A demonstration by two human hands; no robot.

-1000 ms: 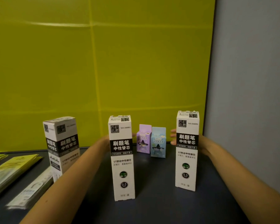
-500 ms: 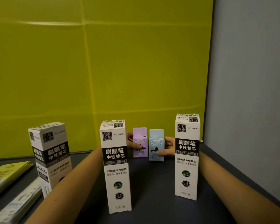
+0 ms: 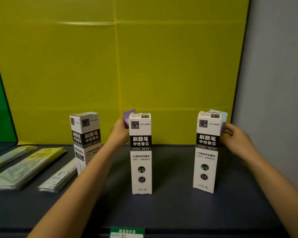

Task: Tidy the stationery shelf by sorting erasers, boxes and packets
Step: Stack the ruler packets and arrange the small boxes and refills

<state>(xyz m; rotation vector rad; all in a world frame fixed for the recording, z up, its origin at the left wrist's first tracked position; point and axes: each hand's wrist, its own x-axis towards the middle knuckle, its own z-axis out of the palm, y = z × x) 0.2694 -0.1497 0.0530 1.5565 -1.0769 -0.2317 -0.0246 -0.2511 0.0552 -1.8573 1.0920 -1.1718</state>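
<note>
Three tall white refill boxes stand on the dark shelf (image 3: 170,200): one at the left (image 3: 85,140), one in the middle (image 3: 141,152), one at the right (image 3: 207,150). My left hand (image 3: 119,133) holds a small purple eraser box (image 3: 128,115) lifted behind the middle box, which hides most of it. My right hand (image 3: 236,140) grips a small pale blue eraser box (image 3: 221,115) raised behind the right box, only its top and edge showing.
Flat packets lie at the left: yellow-green ones (image 3: 26,165) and a white one (image 3: 62,176). A yellow panel (image 3: 127,66) backs the shelf, and a grey wall (image 3: 273,83) closes the right side. A green price label (image 3: 126,232) sits on the front edge.
Both hands have lifted the small purple and blue boxes off the shelf and moved them apart, the purple leftward and the blue rightward. The camera has pulled back.
</note>
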